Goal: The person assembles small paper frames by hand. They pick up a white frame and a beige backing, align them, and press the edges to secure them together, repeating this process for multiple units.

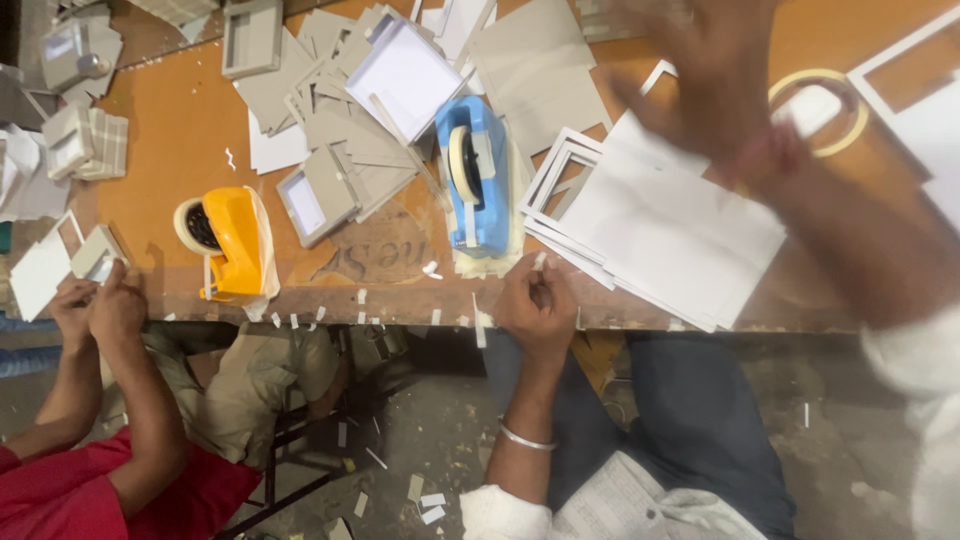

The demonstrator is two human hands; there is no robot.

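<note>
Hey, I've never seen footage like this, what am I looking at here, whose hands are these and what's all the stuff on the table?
No machine here: one camera on a person's head looks down at their bare hands. The left hand pinches a small white strip at the edge of the brown wooden table. The right hand, blurred, is over stacked white card sheets. A blue tape dispenser, a yellow tape dispenser and grey cardboard pieces lie about. The red-sleeved co-worker's hands hold a small pale box.

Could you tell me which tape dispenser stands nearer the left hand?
The blue dispenser, just beyond the left hand; the yellow dispenser stands farther off, by a co-worker's hands.
</note>
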